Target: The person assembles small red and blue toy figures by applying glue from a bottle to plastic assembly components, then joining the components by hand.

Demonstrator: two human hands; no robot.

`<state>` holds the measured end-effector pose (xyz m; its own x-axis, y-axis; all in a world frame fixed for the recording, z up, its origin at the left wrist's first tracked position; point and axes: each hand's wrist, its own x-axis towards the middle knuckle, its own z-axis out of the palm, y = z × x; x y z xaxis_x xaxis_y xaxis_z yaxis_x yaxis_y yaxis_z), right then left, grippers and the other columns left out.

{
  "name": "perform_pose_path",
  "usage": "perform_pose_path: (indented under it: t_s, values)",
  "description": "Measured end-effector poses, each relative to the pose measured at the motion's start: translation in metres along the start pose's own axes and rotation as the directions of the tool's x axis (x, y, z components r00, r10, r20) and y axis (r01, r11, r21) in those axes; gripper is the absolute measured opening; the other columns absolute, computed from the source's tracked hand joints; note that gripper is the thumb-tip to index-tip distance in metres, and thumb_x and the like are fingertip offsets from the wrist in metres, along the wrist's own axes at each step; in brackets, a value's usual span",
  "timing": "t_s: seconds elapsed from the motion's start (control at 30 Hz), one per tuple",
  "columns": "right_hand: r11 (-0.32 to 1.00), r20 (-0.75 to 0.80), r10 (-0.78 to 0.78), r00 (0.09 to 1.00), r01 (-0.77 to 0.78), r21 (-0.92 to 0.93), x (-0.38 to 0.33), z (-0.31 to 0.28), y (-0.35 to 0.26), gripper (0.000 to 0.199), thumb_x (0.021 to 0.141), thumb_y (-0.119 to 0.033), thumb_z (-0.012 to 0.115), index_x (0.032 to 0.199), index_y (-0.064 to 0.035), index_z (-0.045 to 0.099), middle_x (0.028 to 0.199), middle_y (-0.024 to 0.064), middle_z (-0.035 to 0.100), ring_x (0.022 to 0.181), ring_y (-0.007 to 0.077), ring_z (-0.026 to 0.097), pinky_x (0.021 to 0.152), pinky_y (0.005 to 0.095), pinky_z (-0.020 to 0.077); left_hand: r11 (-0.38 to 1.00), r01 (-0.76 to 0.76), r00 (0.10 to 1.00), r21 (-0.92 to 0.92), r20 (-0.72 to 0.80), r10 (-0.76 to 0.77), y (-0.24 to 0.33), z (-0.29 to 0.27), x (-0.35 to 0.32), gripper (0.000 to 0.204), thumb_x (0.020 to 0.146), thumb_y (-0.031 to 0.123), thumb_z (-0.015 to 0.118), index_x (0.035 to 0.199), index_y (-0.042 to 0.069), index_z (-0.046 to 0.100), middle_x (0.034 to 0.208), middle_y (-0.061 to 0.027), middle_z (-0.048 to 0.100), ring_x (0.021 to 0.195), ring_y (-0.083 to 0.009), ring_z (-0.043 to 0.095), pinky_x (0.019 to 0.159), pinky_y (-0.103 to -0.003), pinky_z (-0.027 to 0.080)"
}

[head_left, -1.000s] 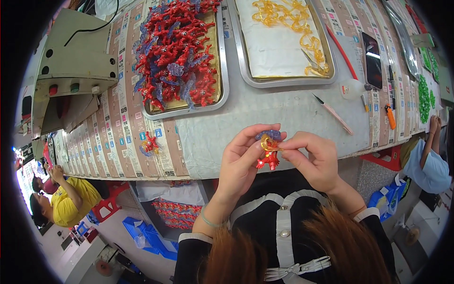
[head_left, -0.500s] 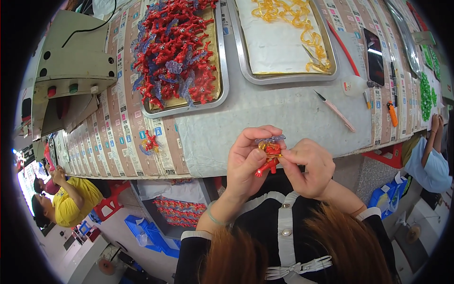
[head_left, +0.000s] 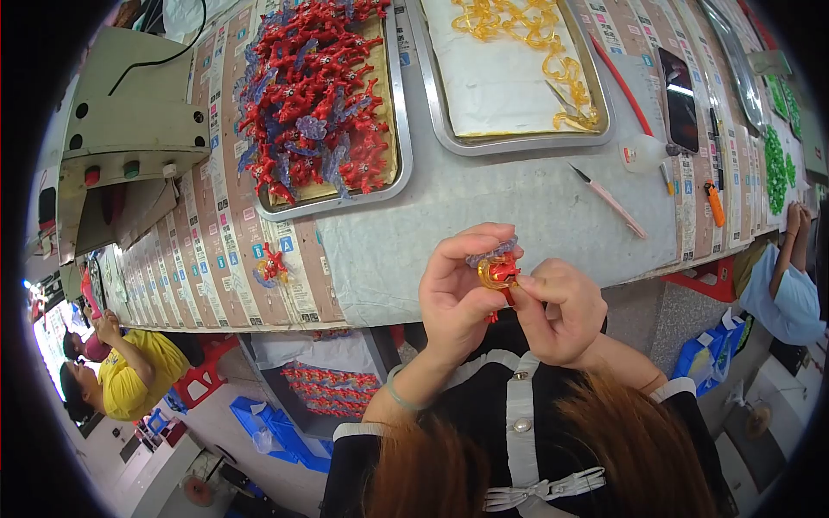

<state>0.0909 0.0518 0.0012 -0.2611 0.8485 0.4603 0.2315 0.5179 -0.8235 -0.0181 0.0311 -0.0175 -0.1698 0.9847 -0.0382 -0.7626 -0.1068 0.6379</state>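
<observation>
Above the table's near edge, a small red toy figure [head_left: 506, 274] with a translucent blue-purple part is held up between both hands. My left hand [head_left: 458, 281] is closed round its left side, with fingers behind and thumb in front. A clear yellow ring-like piece [head_left: 497, 272] curves across the figure's front. My right hand [head_left: 563, 309] pinches at the figure's right side, thumb and forefinger meeting at the yellow piece. The fingers hide part of the figure. Another red figure with yellow and blue parts [head_left: 273, 264] lies on the table to the left.
A metal tray [head_left: 402, 129] piled with red figures stands far left of centre; a second tray [head_left: 484, 147] holds yellow curly pieces. Pink-handled tweezers [head_left: 615, 205], a phone [head_left: 680, 102] and an orange cutter [head_left: 714, 205] lie right. A grey machine [head_left: 129, 129] stands left. Other people sit at both sides.
The figure has been turned in my hands, so the yellow piece now shows more in front. My left thumb has moved lower, and my right fingers stay close against the figure.
</observation>
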Motion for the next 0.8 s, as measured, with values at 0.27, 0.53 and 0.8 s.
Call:
perform_pose_path:
  t_s: [0.27, 0.53, 0.8]
  values:
    - [1.000, -0.023, 0.003, 1.000, -0.003, 0.016, -0.002, 0.002, -0.002, 0.016, 0.062, 0.008, 0.061, 0.072, 0.0007, 0.051, 0.059, 0.0064, 0.051, 0.042, 0.0157, 0.048, 0.038, 0.0235, 0.0364, 0.999, -0.053, 0.998, -0.006, 0.023, 0.053, -0.002, -0.005, -0.001, 0.034, 0.070, 0.013, 0.064, 0.096, 0.001, 0.047, 0.102, -0.0164, 0.049, 0.090, -0.0229, 0.051, 0.079, -0.033, 0.042]
    - [0.997, -0.034, 0.068, 0.997, -0.066, 0.036, 0.000, 0.004, -0.005, 0.014, 0.064, 0.006, 0.061, 0.073, 0.0015, 0.052, 0.055, 0.0062, 0.051, 0.042, 0.0136, 0.048, 0.037, 0.0228, 0.0361, 0.993, -0.095, 0.994, -0.072, 0.049, 0.099, -0.003, -0.005, 0.000, 0.033, 0.071, 0.017, 0.064, 0.094, 0.002, 0.047, 0.099, -0.0151, 0.049, 0.088, -0.0225, 0.052, 0.077, -0.032, 0.043]
    - [0.875, 0.145, 0.399, 0.906, -0.423, 0.235, 0.015, -0.013, -0.001, 0.008, 0.072, 0.001, 0.057, 0.080, 0.0007, 0.053, 0.064, 0.0059, 0.054, 0.053, 0.0100, 0.052, 0.049, 0.0201, 0.0415, 0.944, 0.328, 0.944, 0.035, -0.052, -0.326, 0.021, -0.002, 0.008, 0.030, 0.077, 0.006, 0.052, 0.105, -0.004, 0.045, 0.100, -0.0147, 0.053, 0.088, -0.0188, 0.053, 0.079, -0.030, 0.043]
